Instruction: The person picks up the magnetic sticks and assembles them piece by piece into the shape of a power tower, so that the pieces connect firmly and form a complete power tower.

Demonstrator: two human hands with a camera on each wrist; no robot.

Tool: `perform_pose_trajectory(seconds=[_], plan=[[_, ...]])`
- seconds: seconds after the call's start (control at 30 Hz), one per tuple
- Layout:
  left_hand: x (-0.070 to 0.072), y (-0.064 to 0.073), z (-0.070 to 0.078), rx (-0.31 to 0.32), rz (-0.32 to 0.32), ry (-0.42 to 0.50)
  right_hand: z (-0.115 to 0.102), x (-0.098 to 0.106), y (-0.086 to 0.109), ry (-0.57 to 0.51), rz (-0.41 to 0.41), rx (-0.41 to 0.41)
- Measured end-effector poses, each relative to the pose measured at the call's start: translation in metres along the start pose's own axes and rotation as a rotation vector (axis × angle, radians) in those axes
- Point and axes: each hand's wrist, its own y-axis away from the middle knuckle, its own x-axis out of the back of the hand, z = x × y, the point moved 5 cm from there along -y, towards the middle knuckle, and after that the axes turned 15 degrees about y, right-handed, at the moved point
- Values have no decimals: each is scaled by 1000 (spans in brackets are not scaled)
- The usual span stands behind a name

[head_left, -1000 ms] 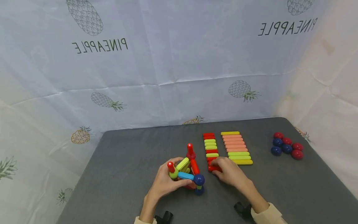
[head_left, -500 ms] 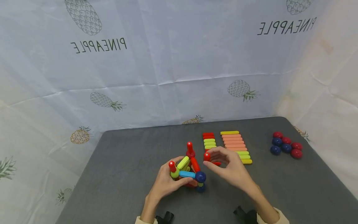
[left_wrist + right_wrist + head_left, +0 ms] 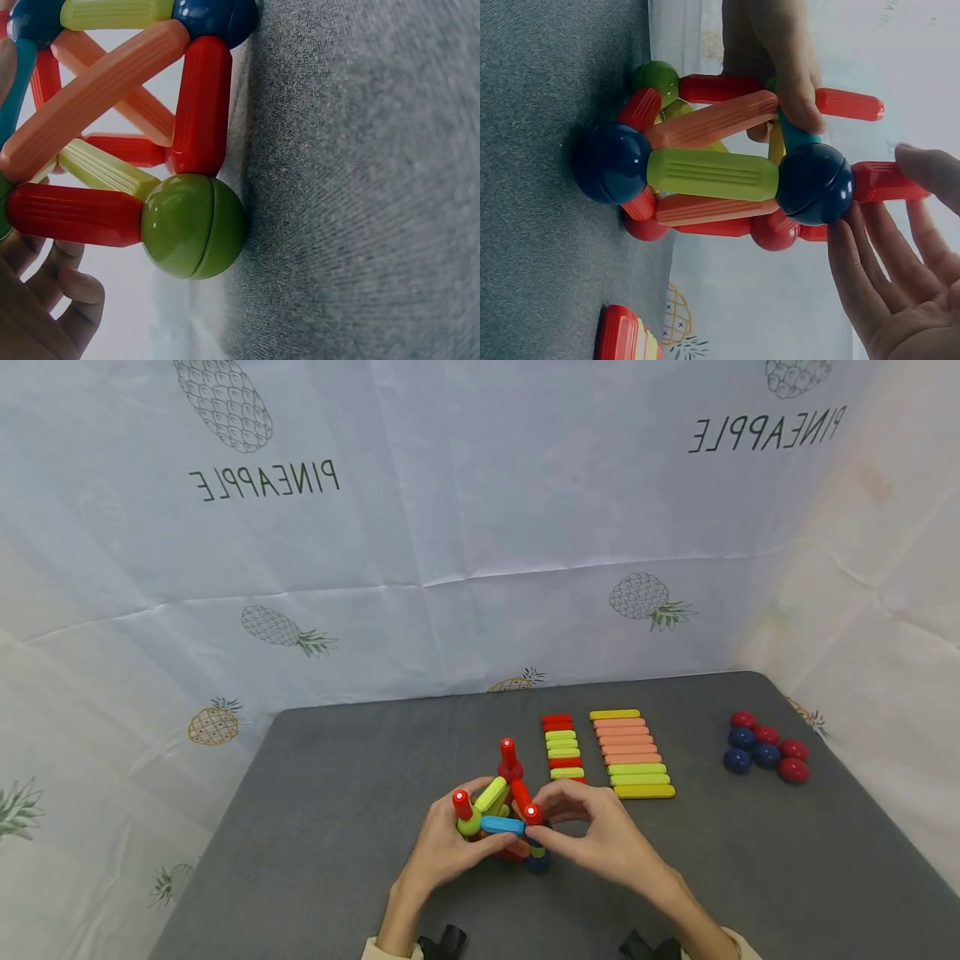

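A prism-like frame of magnetic rods and balls [image 3: 97, 86] stands on the grey table. My left hand [image 3: 448, 839] grips its upper left side, thumb along the blue rod [image 3: 501, 826]. My right hand [image 3: 603, 831] pinches a short red rod [image 3: 881, 182] between thumb and fingers. In the right wrist view that rod stands end-on at the upper dark blue ball [image 3: 815, 184], in line with the yellow-green rod [image 3: 712, 174] below. Two more red rods rise from the frame's green ball [image 3: 468, 824] and red ball [image 3: 511, 770]. The left wrist view shows the lower green ball [image 3: 193, 226] at the tabletop.
Right of the frame lies a column of short red and yellow-green rods [image 3: 562, 743]. Beside it is a column of longer yellow, orange and green rods [image 3: 628, 748]. Several red and blue balls [image 3: 765, 754] sit farther right. A pineapple-print cloth [image 3: 450, 527] hangs behind the table.
My right hand has picked up a red rod from the near end of the short column, turned it upright and carried it left to the frame's blue ball. My left hand keeps its hold.
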Motion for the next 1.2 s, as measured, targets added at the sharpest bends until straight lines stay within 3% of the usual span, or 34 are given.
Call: perform_pose_trajectory(seconds=[0.37,0.47,0.57,0.67,0.87,0.97,1.1,1.2], plan=[[1,-1,-2,22,-1,10,5,-1,1,-40,-10,-30],[1,0,-2,28,2,10,7,3,2,-8,-23,-28],[1,0,-2,28,0,8,13,16,5,59,-15,-41],[1,0,-1,23,-5,6,24,42,7,140,60,-75],[2,0,-1,32,-5,13,76,101,10,371,317,-151],[1,0,-1,34,-10,16,110,124,15,504,395,-192],[0,0,-2,44,-9,20,153,147,23,667,387,-286],[0,0,-2,55,-6,16,180,156,30,730,295,-382]])
